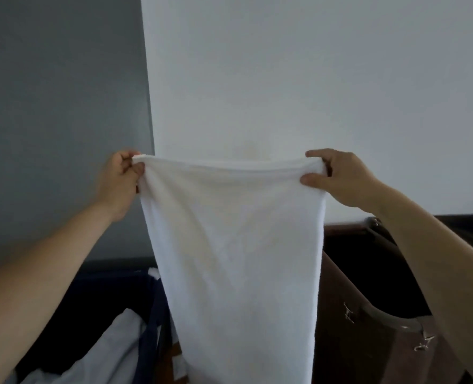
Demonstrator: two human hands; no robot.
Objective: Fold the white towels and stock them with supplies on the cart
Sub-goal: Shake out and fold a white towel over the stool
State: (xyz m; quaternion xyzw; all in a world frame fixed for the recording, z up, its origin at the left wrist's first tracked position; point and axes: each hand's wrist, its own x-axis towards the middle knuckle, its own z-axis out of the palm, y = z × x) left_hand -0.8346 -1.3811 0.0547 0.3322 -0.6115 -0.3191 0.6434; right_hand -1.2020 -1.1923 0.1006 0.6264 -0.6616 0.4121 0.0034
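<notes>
A white towel (pixel 235 259) hangs lengthwise in front of me, held up in the air by its top edge. My left hand (pixel 120 180) pinches the top left corner between thumb and curled fingers. My right hand (pixel 337 176) pinches the top right corner, thumb below and fingers above the bunched edge. The towel narrows downward and runs out of the bottom of the frame, hiding what stands behind it.
A dark brown cart (pixel 368 314) with a grey curved handle (pixel 390 320) stands at the lower right. At lower left a dark blue linen bag (pixel 152 314) holds white laundry (pixel 113 347). A white wall (pixel 313 79) and a grey wall (pixel 63 106) fill the background.
</notes>
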